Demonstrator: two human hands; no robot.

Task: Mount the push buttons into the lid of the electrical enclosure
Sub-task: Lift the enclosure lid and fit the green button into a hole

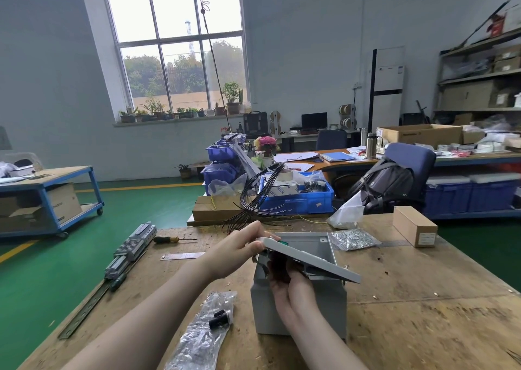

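Push button (pixel 221 317), black-bodied, is lying nearest on a clear plastic bag (pixel 201 333) on the desk (pixel 408 313), just left of the enclosure, not yet mounted. Right hand (pixel 293 288) is reaching up beneath the raised lid (pixel 310 259); its fingers are going out of sight under the lid, so I cannot tell whether that grip is spread or pinching something. Left hand (pixel 242 245) is pinching the lid's far-left corner, thumb under the edge and fingers over the top. The lid is sitting tilted, left side lifted, above the open grey enclosure (pixel 298 307). A green button (pixel 282 240) is showing at the lid's upper face beside the left fingers, apparently seated in a hole. Judgement: the lid is looking like stiff sheet, light enough for a one-hand hold at the rim; the buttons are small, hard plastic, and smooth, likely best taken by the body rather than the cap. Beyond the enclosure, a bag of small hardware (pixel 352 238) and a cardboard box (pixel 414 225) are sitting on the desk; further left, a yellow-handled screwdriver (pixel 169 239) is lying flat.
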